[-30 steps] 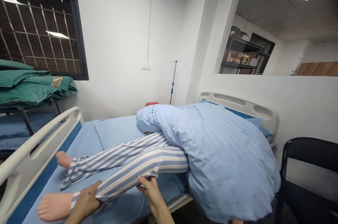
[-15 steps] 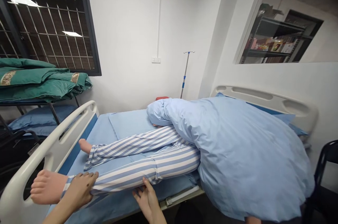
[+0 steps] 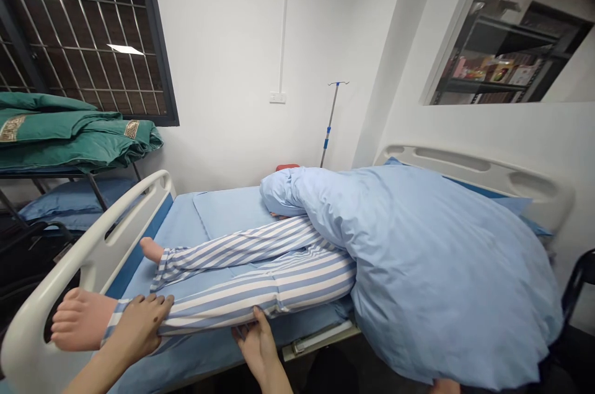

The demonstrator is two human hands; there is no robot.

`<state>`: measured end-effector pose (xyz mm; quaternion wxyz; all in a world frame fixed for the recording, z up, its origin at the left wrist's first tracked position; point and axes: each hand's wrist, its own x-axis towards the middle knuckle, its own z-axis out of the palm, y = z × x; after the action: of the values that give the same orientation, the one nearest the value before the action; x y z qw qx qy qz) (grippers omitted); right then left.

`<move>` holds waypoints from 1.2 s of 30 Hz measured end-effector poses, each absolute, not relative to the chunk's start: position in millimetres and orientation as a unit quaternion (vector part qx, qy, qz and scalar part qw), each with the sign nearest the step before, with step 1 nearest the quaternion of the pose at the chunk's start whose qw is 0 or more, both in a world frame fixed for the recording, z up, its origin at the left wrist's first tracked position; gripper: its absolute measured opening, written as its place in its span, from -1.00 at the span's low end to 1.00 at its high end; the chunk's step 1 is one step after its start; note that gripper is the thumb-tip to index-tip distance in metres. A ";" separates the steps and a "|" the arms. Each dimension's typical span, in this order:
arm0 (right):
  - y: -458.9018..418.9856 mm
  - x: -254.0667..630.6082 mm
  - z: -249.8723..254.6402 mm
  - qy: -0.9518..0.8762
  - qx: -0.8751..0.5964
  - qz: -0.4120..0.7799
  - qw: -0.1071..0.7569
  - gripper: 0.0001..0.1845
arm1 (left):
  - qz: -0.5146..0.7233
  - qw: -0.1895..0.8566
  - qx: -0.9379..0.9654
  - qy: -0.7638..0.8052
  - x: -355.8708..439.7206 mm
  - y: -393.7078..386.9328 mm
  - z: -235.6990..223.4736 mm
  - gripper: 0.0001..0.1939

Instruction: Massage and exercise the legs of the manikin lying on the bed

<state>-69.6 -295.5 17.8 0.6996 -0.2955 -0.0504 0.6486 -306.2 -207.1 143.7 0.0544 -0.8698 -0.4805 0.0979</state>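
Observation:
A manikin's leg (image 3: 218, 310) in blue-and-white striped trousers lies along the bed, its bare plastic-looking foot (image 3: 81, 319) by the footboard. Over the shin just above the ankle, my left hand (image 3: 142, 323) is closed, fingers curled across the trouser cloth. My right hand (image 3: 258, 344) grips the same leg from below near the knee. Its thumb presses the side, and its other fingers are partly hidden under the leg. The other leg (image 3: 242, 248) rests flat farther back. A bunched light-blue quilt (image 3: 432, 270) covers the upper body.
A white footboard (image 3: 28, 313) stands at the left and a headboard (image 3: 465, 161) at the right. Behind the bed rises a drip stand (image 3: 329, 127). Green folded covers (image 3: 79, 134) lie on a rack at left. A dark chair (image 3: 579, 282) is at right.
The view has shifted slightly, so the bed and wall sit a little differently in the picture. Both hands keep their places on the leg, which shows no clear movement.

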 end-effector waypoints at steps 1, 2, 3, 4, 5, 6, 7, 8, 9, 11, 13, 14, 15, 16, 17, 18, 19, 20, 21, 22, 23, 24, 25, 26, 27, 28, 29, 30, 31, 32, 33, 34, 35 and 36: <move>-295.8 -69.4 18.8 -0.054 -0.301 0.645 0.700 -0.57 | 0.095 0.051 -0.869 -0.483 -305.8 -207.6 144.1 -0.39; -296.1 -69.1 19.7 -0.057 -0.305 0.644 0.699 -0.57 | 0.093 0.050 -0.868 -0.486 -305.4 -208.0 144.1 -0.39; -296.5 -68.7 20.4 -0.059 -0.306 0.644 0.699 -0.56 | 0.092 0.051 -0.866 -0.488 -305.2 -208.3 143.5 -0.38; -297.0 -68.2 20.9 -0.062 -0.306 0.645 0.698 -0.56 | 0.091 0.053 -0.865 -0.490 -305.2 -208.5 142.1 -0.38; -297.7 -67.4 21.4 -0.066 -0.306 0.646 0.697 -0.57 | 0.089 0.057 -0.864 -0.492 -305.4 -208.6 139.9 -0.39; -298.6 -66.3 21.9 -0.071 -0.306 0.646 0.696 -0.59 | 0.085 0.061 -0.864 -0.493 -305.8 -208.3 136.6 -0.40; -299.6 -64.6 22.8 -0.076 -0.303 0.645 0.697 -0.63 | 0.079 0.063 -0.863 -0.494 -306.4 -207.7 132.4 -0.40; -300.8 -62.4 24.1 -0.079 -0.298 0.643 0.701 -0.67 | 0.071 0.064 -0.863 -0.496 -307.1 -206.6 127.3 -0.40; -302.0 -59.5 26.2 -0.080 -0.292 0.640 0.706 -0.70 | 0.059 0.064 -0.862 -0.499 -307.6 -204.8 121.7 -0.39; -304.5 -51.8 33.2 -0.085 -0.282 0.632 0.717 -0.74 | 0.027 0.060 -0.859 -0.507 -306.9 -199.4 109.8 -0.39; -306.8 -41.9 44.3 -0.106 -0.281 0.623 0.722 -0.74 | -0.011 0.049 -0.858 -0.512 -301.6 -192.5 99.0 -0.40; -307.7 -36.4 51.2 -0.123 -0.284 0.618 0.722 -0.74 | -0.030 0.040 -0.856 -0.515 -296.7 -189.2 94.3 -0.42; -308.3 -30.5 58.8 -0.142 -0.288 0.613 0.722 -0.74 | -0.049 0.029 -0.853 -0.518 -290.1 -186.3 89.9 -0.43; -308.6 -24.4 66.8 -0.160 -0.295 0.606 0.722 -0.72 | -0.065 0.015 -0.849 -0.524 -281.9 -184.1 85.6 -0.44; -308.6 -18.1 74.8 -0.175 -0.304 0.597 0.722 -0.70 | -0.078 -0.001 -0.845 -0.529 -272.3 -182.9 81.1 -0.45; -308.4 -11.6 82.6 -0.189 -0.318 0.587 0.721 -0.67 | -0.087 -0.018 -0.840 -0.536 -261.7 -182.5 76.1 -0.45; -308.0 -5.0 90.0 -0.199 -0.336 0.574 0.720 -0.64 | -0.093 -0.036 -0.835 -0.542 -250.4 -183.0 70.5 -0.45; -307.4 1.7 96.7 -0.208 -0.356 0.561 0.718 -0.60 | -0.096 -0.055 -0.830 -0.547 -238.9 -184.1 64.0 -0.46; -306.7 8.3 102.6 -0.215 -0.377 0.548 0.716 -0.58 | -0.096 -0.074 -0.824 -0.553 -227.7 -185.5 57.0 -0.47; -306.0 14.7 107.5 -0.220 -0.396 0.534 0.713 -0.56 | -0.096 -0.092 -0.818 -0.560 -217.4 -187.0 49.7 -0.49; -305.3 20.5 111.3 -0.225 -0.414 0.523 0.710 -0.55 | -0.098 -0.107 -0.812 -0.565 -208.4 -188.4 42.5 -0.52; -304.6 25.5 114.1 -0.230 -0.428 0.516 0.705 -0.55 | -0.100 -0.119 -0.808 -0.568 -201.0 -189.5 36.0 -0.57; -304.0 29.4 115.9 -0.234 -0.443 0.511 0.699 -0.55 | -0.105 -0.127 -0.807 -0.567 -195.5 -190.1 30.4 -0.61; -303.3 32.3 116.8 -0.235 -0.455 0.507 0.693 -0.55 | -0.112 -0.132 -0.808 -0.563 -191.8 -190.4 26.1 -0.65; -302.4 33.9 117.0 -0.236 -0.464 0.505 0.689 -0.55 | -0.121 -0.133 -0.810 -0.558 -189.8 -190.4 23.0 -0.67; -301.5 34.5 116.7 -0.236 -0.468 0.504 0.686 -0.54 | -0.129 -0.130 -0.812 -0.554 -189.0 -190.1 21.0 -0.69; -300.3 34.2 116.3 -0.236 -0.470 0.502 0.687 -0.52 | -0.136 -0.126 -0.812 -0.554 -189.1 -189.7 19.7 -0.70; -298.9 33.4 115.7 -0.235 -0.469 0.501 0.688 -0.50 | -0.140 -0.121 -0.810 -0.556 -189.6 -189.3 18.9 -0.71; -297.4 32.3 115.1 -0.234 -0.466 0.502 0.690 -0.47 | -0.145 -0.117 -0.807 -0.561 -190.1 -189.0 18.1 -0.72; -295.9 31.2 114.5 -0.234 -0.464 0.504 0.689 -0.44 | -0.147 -0.115 -0.804 -0.565 -190.5 -188.8 17.4 -0.73; -294.4 30.4 113.9 -0.232 -0.466 0.506 0.688 -0.42 | -0.150 -0.114 -0.801 -0.568 -190.7 -188.7 16.7 -0.73; -293.2 29.9 113.3 -0.230 -0.468 0.506 0.687 -0.41 | -0.154 -0.113 -0.799 -0.570 -190.6 -188.7 16.1 -0.73; -292.3 29.7 112.4 -0.229 -0.471 0.506 0.685 -0.41 | -0.157 -0.113 -0.799 -0.570 -190.6 -188.7 16.0 -0.73; -291.8 29.9 111.4 -0.229 -0.473 0.504 0.685 -0.42 | -0.159 -0.113 -0.799 -0.569 -190.8 -188.6 16.6 -0.74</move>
<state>29.9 -291.8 111.4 0.6849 -0.4734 -0.2292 0.5043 -190.8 -188.6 16.6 -0.1127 -0.7990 -0.5687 -0.1592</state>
